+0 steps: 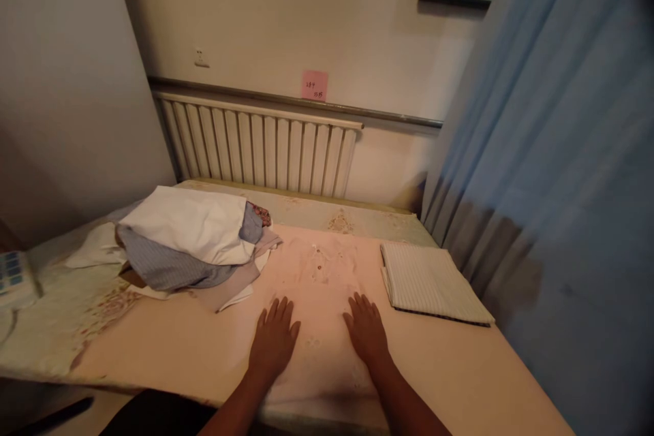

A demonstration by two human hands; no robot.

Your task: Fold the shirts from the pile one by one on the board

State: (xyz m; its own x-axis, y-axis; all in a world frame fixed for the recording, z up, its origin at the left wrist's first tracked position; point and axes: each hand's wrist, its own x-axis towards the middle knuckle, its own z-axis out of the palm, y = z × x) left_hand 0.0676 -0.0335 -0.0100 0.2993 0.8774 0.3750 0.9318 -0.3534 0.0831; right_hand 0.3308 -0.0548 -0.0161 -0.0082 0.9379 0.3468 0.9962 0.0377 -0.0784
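A pale pink buttoned garment [319, 323] lies spread over the pink sheet, its buttons near the far end. It is nearly the colour of the sheet, so its outline is hard to make out. My left hand [276, 334] rests palm down at its left side, fingers stretched out. On its right side my right hand [365, 328] lies flat in the same way. Neither hand holds anything. To the right of my right hand sits a folded striped cloth [432, 283] with a dark edge.
A loose heap of clothes [189, 225], white and grey-blue, is at the left. The pink sheet [168, 344] covers part of a flowered bed cover [337, 219]. Behind stands a radiator [260, 146]; a blue curtain [562, 170] hangs at the right. A white object [18, 279] is at the far left.
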